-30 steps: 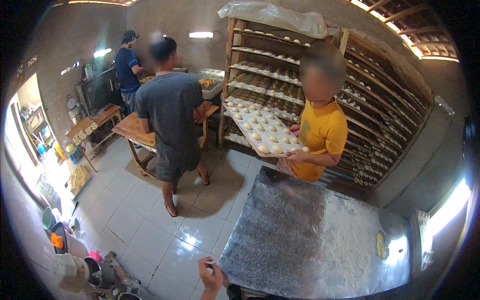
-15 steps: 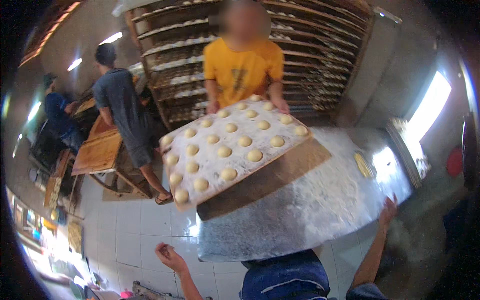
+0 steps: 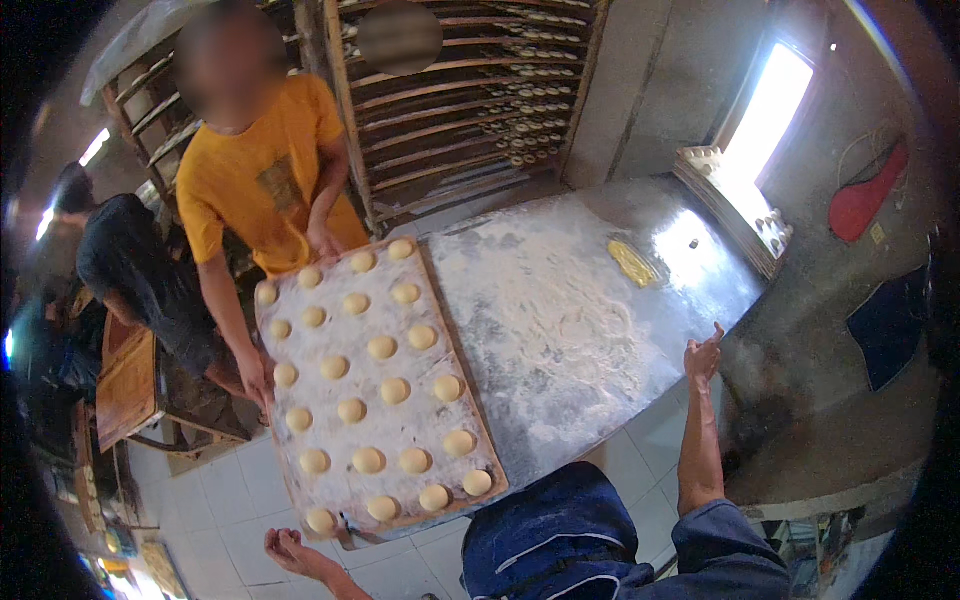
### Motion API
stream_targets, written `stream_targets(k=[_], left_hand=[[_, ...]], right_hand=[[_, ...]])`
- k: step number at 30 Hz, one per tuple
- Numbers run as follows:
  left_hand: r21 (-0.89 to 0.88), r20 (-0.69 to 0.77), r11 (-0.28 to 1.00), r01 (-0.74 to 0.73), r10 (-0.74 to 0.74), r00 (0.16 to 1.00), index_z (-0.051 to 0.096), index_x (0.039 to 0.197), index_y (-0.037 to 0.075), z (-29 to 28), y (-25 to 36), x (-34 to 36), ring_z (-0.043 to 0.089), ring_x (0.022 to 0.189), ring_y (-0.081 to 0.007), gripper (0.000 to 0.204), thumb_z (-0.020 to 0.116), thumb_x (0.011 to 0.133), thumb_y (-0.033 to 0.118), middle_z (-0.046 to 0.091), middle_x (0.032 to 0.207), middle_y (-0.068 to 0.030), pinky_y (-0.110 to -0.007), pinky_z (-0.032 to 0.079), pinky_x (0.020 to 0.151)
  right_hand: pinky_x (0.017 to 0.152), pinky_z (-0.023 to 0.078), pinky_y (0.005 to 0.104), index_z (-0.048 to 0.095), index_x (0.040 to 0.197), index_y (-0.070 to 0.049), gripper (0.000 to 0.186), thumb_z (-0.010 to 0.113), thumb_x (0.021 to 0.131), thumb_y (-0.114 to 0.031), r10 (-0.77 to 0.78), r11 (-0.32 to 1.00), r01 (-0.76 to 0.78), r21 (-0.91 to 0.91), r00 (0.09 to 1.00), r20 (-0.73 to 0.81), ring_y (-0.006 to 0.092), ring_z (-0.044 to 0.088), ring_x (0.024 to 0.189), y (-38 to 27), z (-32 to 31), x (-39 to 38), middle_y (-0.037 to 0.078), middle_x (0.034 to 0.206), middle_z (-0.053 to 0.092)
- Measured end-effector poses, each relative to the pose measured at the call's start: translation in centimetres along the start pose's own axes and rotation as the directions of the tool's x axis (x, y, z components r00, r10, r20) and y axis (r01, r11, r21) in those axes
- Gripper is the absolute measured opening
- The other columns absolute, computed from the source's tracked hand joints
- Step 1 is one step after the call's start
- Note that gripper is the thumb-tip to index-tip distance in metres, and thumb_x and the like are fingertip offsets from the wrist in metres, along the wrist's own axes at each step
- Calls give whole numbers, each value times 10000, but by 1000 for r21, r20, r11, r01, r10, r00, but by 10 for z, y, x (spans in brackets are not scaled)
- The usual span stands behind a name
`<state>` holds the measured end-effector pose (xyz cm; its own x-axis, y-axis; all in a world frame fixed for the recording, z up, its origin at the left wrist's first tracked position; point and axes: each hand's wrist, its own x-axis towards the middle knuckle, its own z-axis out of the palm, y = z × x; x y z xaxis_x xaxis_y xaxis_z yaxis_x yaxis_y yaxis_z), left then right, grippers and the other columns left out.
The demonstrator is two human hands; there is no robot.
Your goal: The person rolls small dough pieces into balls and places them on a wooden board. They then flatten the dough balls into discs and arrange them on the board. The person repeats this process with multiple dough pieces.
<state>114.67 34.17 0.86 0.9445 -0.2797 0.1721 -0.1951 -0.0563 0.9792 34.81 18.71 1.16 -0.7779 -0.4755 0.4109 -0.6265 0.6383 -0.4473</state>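
A floured, wood-edged rectangular tray (image 3: 317, 393) of round, cream-coloured dough balls (image 3: 395, 390) covers the left end of the grey metal-topped table (image 3: 640, 212), a co-worker in a yellow T-shirt (image 3: 265, 175) gripping it. Looks like setting-down! Long axis runs from the table's far side to its near side, near end angling slightly right. Left hand (image 3: 297, 556): loosely curled, seemingly empty, off the table's near left corner. Right hand (image 3: 704, 358): seemingly empty, index finger out, at the near right edge; contact, can't tell. Next move probably calls for steadying that near end.

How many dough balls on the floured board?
24 dough balls: six rows of four, running from the floured board's far end to its near end. None on it looks hidden.
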Motion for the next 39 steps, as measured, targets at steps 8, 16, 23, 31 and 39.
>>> stream_targets(k=[8, 16, 23, 31, 39], left_hand=[[-174, 205, 983, -56, 92, 974, 578, 1143, -1, 60, 27, -131, 547, 885, -178, 243, 562, 941, 133, 583, 1003, -88, -326, 473, 778], [-33, 963, 998, -57, 47, 266, 644, 1244, 30, 217, 135, -346, 629, 1192, -261, 240, 582, 1021, 94, 654, 1260, -112, -390, 481, 1057], [-155, 899, 858, 490, -82, 429, 552, 1387, 54, 352, 100, -462, 512, 1345, -216, 328, 482, 1115, 224, 566, 1429, -79, -368, 375, 1153], [-177, 947, 268, 947, -214, 238, 314, 1617, 63, 427, 161, -487, 255, 1551, -264, 681, 329, 1112, 520, 320, 1670, -103, -390, 194, 1261], [-191, 653, 974, -123, 219, 725, 546, 1408, 10, 312, 52, -316, 493, 1360, -296, 445, 474, 996, 159, 544, 1446, -172, -432, 364, 1175]], right_hand=[[1035, 435, 545, 645, 1144, -112, 365, 644, 942, -416, -247, 907, 280, -316, 959, 141, 353, 612, 1122, 63, 85, 31, 145, 1113, 657], [1275, 148, 528, 293, 1585, 36, 775, 510, 1047, -479, -749, 601, 778, 182, 468, 469, 393, 172, 1572, -146, 129, -18, 235, 1676, 242], [1287, 90, 516, 323, 1582, 26, 725, 441, 1074, -477, -806, 590, 573, 569, 382, 451, 368, 160, 1580, -147, 118, -11, 212, 1677, 264], [1288, 89, 440, 266, 1607, 13, 674, 348, 1111, -436, -796, 307, -548, 778, 300, 526, 315, 138, 1588, -149, 100, -20, 189, 1700, 211], [1220, 268, 429, 408, 1489, 64, 509, 355, 1107, -269, -914, 355, -303, 884, -310, 261, 385, 359, 1463, -170, 17, -170, 246, 1544, 423]])
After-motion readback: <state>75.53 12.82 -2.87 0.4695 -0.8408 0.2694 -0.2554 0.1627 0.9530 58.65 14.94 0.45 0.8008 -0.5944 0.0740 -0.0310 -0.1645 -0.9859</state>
